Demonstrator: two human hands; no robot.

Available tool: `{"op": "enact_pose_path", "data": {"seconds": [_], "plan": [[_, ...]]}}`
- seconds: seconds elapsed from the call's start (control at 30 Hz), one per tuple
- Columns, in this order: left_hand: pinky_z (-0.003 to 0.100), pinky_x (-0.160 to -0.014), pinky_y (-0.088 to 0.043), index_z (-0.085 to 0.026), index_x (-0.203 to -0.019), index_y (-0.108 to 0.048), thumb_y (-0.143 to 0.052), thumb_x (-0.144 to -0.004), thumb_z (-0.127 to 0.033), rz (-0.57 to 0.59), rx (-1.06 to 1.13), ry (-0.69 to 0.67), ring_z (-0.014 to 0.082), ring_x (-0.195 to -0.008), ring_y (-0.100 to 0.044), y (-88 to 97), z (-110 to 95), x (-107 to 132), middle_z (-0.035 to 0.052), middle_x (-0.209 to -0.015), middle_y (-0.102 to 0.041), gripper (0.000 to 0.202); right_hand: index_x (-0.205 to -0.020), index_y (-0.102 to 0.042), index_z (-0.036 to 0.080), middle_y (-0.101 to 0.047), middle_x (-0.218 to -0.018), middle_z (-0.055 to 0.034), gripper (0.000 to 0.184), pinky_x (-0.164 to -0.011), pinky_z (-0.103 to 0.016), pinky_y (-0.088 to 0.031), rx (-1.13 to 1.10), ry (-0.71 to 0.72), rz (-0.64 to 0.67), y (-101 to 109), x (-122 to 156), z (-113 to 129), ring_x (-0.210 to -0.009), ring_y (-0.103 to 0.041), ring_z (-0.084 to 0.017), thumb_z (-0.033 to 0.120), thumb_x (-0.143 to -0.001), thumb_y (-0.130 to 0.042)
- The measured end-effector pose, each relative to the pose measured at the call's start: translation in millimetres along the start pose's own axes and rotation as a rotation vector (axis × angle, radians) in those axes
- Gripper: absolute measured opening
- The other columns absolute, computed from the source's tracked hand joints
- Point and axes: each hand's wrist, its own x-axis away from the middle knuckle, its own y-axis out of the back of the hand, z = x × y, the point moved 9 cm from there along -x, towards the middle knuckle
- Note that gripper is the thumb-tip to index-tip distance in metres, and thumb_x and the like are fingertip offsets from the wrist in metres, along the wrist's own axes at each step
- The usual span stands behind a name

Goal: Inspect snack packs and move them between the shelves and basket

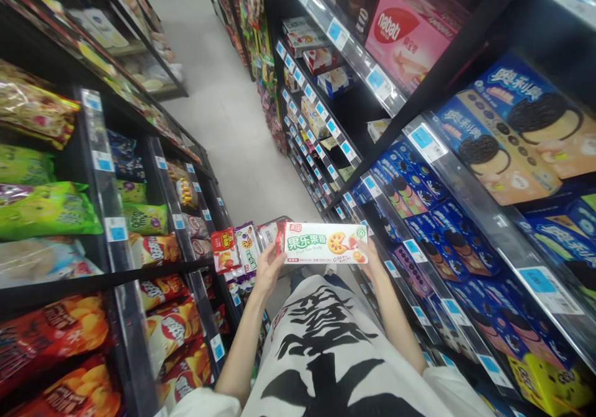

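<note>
I hold a long white biscuit box (325, 243) with green lettering and a red end flat in front of my chest, in a shop aisle. My left hand (269, 267) grips its left, red end, fingers curled round the edge. My right hand (372, 257) holds the right end from behind, mostly hidden by the box. The box lies level, its printed face towards me. My white shirt with black print (326, 355) fills the lower middle.
Shelves of crisp and snack bags (56, 212) line the left side. On the right stand shelves of blue Oreo boxes (433, 218) and a pink wafer box (410, 29). Small hanging snack packs (235, 249) sit just left of my hands. The pale aisle floor (223, 94) runs ahead.
</note>
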Motion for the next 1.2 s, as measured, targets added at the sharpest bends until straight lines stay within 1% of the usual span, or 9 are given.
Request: {"op": "enact_pose_path", "data": {"seconds": [0.13, 0.3, 0.4, 0.57, 0.7, 0.8, 0.97, 1.1, 1.2], "plan": [[0.038, -0.105, -0.051, -0.016, -0.124, -0.070, -0.091, -0.064, -0.031, -0.003, -0.016, -0.044, 0.0274, -0.117, -0.067, 4.8, -1, 1, 0.0139, -0.125, -0.071, 0.065, -0.112, -0.069, 0.021, -0.077, -0.108, -0.0082, 0.058, -0.087, -0.043, -0.061, 0.147, 0.087, 0.082, -7, 3, 12, -0.095, -0.074, -0.029, 0.032, -0.060, -0.092], [0.040, -0.105, -0.050, -0.018, -0.103, -0.077, -0.094, -0.056, -0.022, -0.007, -0.008, -0.089, 0.0256, -0.110, -0.069, 18.7, 1, 5, 0.0105, -0.112, -0.075, 0.050, -0.113, -0.071, 0.022, -0.072, -0.124, -0.0096, 0.063, -0.101, -0.042, -0.055, 0.300, 0.282, 0.207, -25, 14, 42, -0.115, -0.068, -0.028, 0.017, -0.054, -0.094], [0.048, -0.106, -0.049, -0.019, -0.091, -0.079, -0.095, -0.052, -0.020, 0.025, -0.009, -0.116, 0.0300, -0.112, -0.069, 20.7, -1, 8, 0.0118, -0.108, -0.077, 0.042, -0.104, -0.075, 0.022, -0.069, -0.129, -0.0120, 0.051, -0.106, -0.046, -0.050, 0.360, 0.354, 0.261, -34, 22, 56, -0.122, -0.065, -0.031, 0.018, -0.056, -0.092], [0.059, -0.107, -0.044, -0.024, -0.060, -0.075, -0.099, -0.038, -0.023, 0.021, 0.049, -0.221, 0.0354, -0.107, -0.070, 15.8, -16, 12, 0.0068, -0.079, -0.077, 0.032, -0.093, -0.080, 0.026, -0.071, -0.125, -0.0121, 0.039, -0.113, -0.053, -0.043, 0.420, 0.458, 0.240, -35, 29, 70, -0.124, -0.062, -0.034, 0.024, -0.057, -0.093], [0.060, -0.105, -0.045, -0.025, -0.048, -0.070, -0.101, -0.031, -0.034, 0.053, 0.040, -0.260, 0.0354, -0.100, -0.072, 11.3, -21, 14, 0.0045, -0.062, -0.071, 0.036, -0.084, -0.080, 0.028, -0.073, -0.120, -0.0110, 0.023, -0.116, -0.053, -0.039, 0.439, 0.533, 0.232, -35, 34, 79, -0.127, -0.060, -0.033, 0.029, -0.063, -0.090], [0.058, -0.102, -0.048, -0.025, -0.048, -0.071, -0.101, -0.036, -0.036, 0.121, 0.009, -0.287, 0.0341, -0.097, -0.072, 9.1, -19, 16, 0.0049, -0.059, -0.070, 0.034, -0.079, -0.079, 0.029, -0.074, -0.117, -0.0103, 0.014, -0.112, -0.054, -0.042, 0.429, 0.566, 0.259, -38, 40, 86, -0.125, -0.061, -0.032, 0.033, -0.068, -0.087], [0.057, -0.104, -0.047, -0.023, -0.059, -0.076, -0.100, -0.040, -0.027, 0.099, 0.015, -0.211, 0.0350, -0.107, -0.070, 14.4, -8, 17, 0.0085, -0.078, -0.077, 0.031, -0.090, -0.078, 0.027, -0.072, -0.124, -0.0115, 0.029, -0.110, -0.054, -0.044, 0.451, 0.475, 0.290, -34, 37, 80, -0.124, -0.061, -0.033, 0.030, -0.063, -0.090], [0.053, -0.107, -0.047, -0.018, -0.080, -0.080, -0.096, -0.048, -0.022, 0.043, -0.069, -0.120, 0.0335, -0.114, -0.068, 15.5, -5, 17, 0.0135, -0.103, -0.078, 0.037, -0.110, -0.075, 0.023, -0.068, -0.130, -0.0135, 0.059, -0.107, -0.048, -0.049, 0.378, 0.280, 0.316, -16, 25, 53, -0.121, -0.064, -0.033, 0.023, -0.055, -0.094], [0.048, -0.104, -0.052, -0.016, -0.091, -0.080, -0.093, -0.056, -0.024, 0.120, -0.146, -0.054, 0.0309, -0.109, -0.070, 3.6, -5, 23, 0.0137, -0.110, -0.076, 0.038, -0.113, -0.073, 0.021, -0.071, -0.126, -0.0128, 0.067, -0.100, -0.045, -0.054, 0.265, 0.131, 0.300, 10, 21, 23, -0.114, -0.068, -0.032, 0.022, -0.049, -0.095]]}}
